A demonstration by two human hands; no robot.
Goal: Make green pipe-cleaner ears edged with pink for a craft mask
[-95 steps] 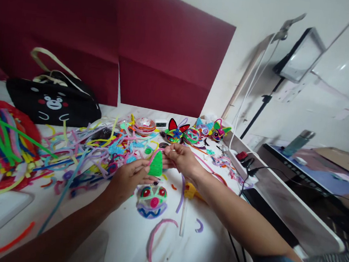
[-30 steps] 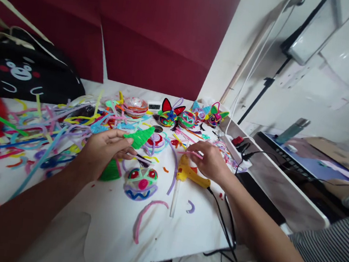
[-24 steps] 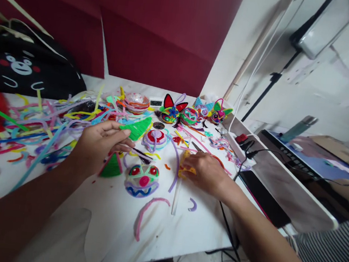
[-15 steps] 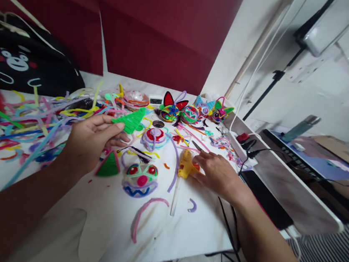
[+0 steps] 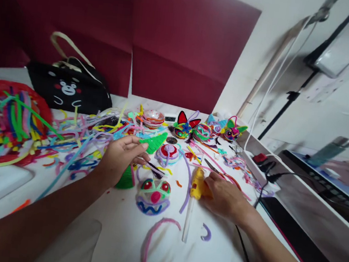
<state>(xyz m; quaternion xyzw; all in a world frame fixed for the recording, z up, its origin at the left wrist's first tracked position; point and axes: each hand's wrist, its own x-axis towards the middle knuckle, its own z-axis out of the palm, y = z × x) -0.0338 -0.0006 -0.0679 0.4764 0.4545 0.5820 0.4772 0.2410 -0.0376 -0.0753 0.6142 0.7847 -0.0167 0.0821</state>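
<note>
Taking the clown face [image 5: 154,197] on my counter [image 5: 121,238] as the clock's centre, a curved pink pipe cleaner [image 5: 150,232] lies nearest me at six o'clock and a purple crescent [image 5: 208,235] at four. At about three, the yellow glue gun [image 5: 198,183] lies with its clear glue stick [image 5: 187,225] towards me; my right hand [image 5: 225,199] has its fingers curled on the handle. At nine to ten is one green triangle [image 5: 125,179], partly behind my left arm. My left hand [image 5: 120,158] pinches the brighter green felt-like piece [image 5: 155,142], which hangs at twelve. I'd keep that pinch light and near the edge, the other end free, and steer the hot nozzle away from my left fingers. The open scissors [image 5: 211,165] at two deserve clearance. Farther, at one, sit eared ornaments [image 5: 183,130].
</note>
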